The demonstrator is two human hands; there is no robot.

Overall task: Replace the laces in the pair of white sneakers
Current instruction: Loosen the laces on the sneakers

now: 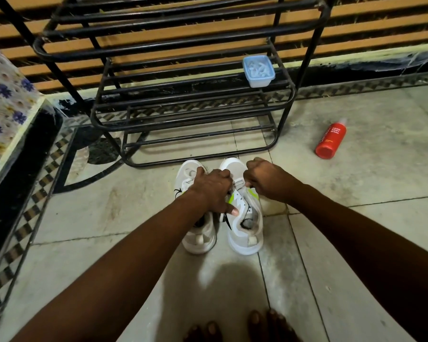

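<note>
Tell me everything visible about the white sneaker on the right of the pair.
The right-hand white sneaker looks like mesh and synthetic, with a neon yellow-green panel and a black mark on its inner side. It stands upright on the tiled floor, toe toward the black metal rack, heel tab nearest the camera, beside the other white sneaker. The left hand grips its lacing area; the right hand, a fist above its forefoot, seems to pinch a white lace.

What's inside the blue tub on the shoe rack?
The light blue plastic tub on the black shoe rack shows small whitish pieces inside; what they are is too small to tell, and anything beneath them is covered.
</note>
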